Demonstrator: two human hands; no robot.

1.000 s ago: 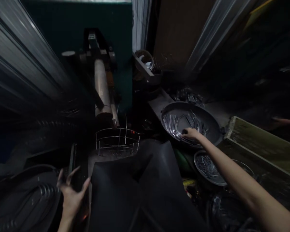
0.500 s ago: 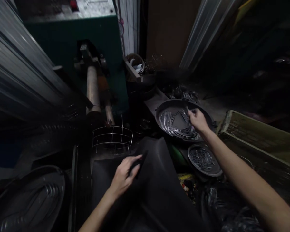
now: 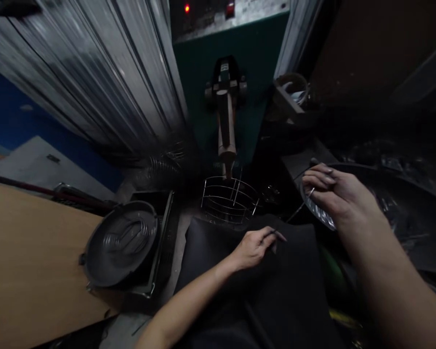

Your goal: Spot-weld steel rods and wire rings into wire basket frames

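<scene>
My right fingers (image 3: 318, 177) are clamped on bright wire pieces (image 3: 319, 215) at right of frame, above a dark pan (image 3: 356, 166); my left hand (image 3: 254, 248) lies on black cloth (image 3: 240, 295) (its fingers together).

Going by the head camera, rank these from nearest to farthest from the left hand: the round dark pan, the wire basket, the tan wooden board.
1. The wire basket: just ahead of the left hand.
2. The round dark pan: off to the left, on a black crate.
3. The tan wooden board: far left, beyond the pan.
</scene>
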